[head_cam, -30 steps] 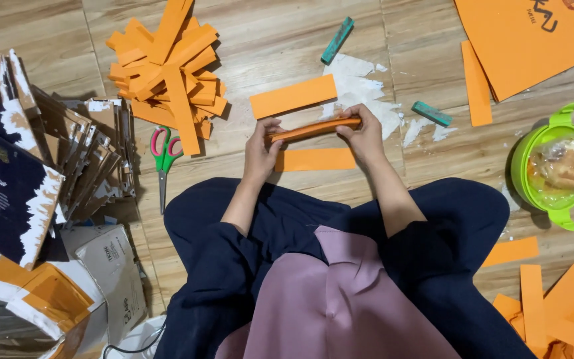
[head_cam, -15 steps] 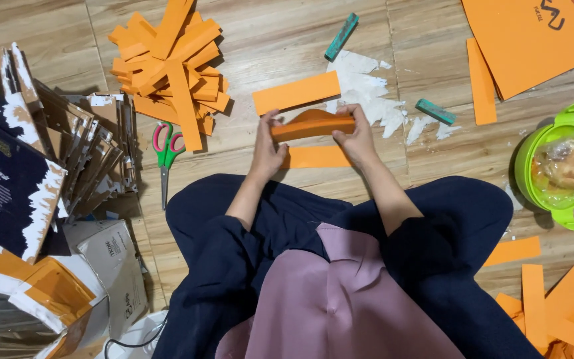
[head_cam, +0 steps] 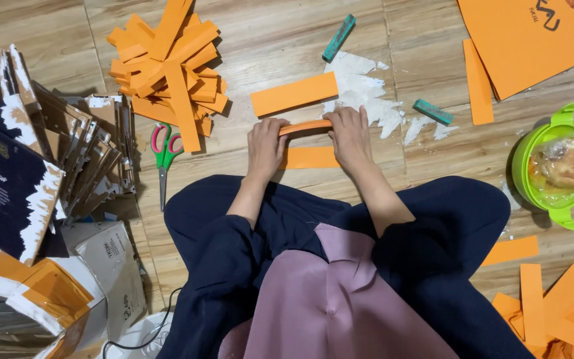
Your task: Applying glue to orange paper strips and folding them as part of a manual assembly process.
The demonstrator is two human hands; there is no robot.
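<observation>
The folded orange paper strip point(head_cam: 305, 126) lies on the wooden floor point(head_cam: 274, 46) just in front of the person's crossed legs, and its long axis runs left to right, almost level, with the right end a little higher. The left hand point(head_cam: 265, 147) covers the left end of this strip and the right hand point(head_cam: 348, 136) covers the right end, so each hand is equally near to its own end and the strip spans the gap between them. The fingers point(head_cam: 280, 126) of the left hand are pressed together and curl over the strip end; those of the right hand also lie close together, flat on top, pressing down. I cannot tell where the thumbs sit, because the hands hide them. Just below the strip, touching it or nearly so, lies a flat orange piece point(head_cam: 308, 157). Above the strip lies another flat orange rectangle point(head_cam: 293, 94), slightly tilted. Left of the strip are the scissors with red and green handles point(head_cam: 165, 156), and beyond them the heap of cut orange strips point(head_cam: 167, 66).
</observation>
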